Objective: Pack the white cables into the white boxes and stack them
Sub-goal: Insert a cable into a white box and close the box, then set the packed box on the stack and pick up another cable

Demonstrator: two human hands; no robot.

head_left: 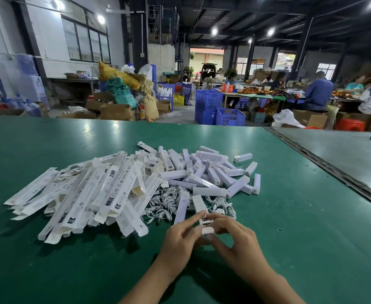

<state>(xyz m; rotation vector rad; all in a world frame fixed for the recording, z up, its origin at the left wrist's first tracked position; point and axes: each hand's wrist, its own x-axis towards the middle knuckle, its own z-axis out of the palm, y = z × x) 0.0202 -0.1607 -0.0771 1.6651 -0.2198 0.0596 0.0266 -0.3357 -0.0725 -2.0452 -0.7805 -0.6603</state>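
Your left hand (180, 235) and right hand (232, 232) both pinch the near end of one white box (198, 205) in their fingertips, touching the white cables (164, 205) tangled on the green table (290, 216) beside the flat boxes (92, 194).

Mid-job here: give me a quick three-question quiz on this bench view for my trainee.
1. True or false: the left hand and right hand both hold one small white piece.
2. The tangle of white cables lies: A) at the table's far edge; B) just beyond the hands; C) on the floor.
3. Fill in: the long flat white boxes are heaped on the ___ side of the green table.
Key: 1 true; 2 B; 3 left.
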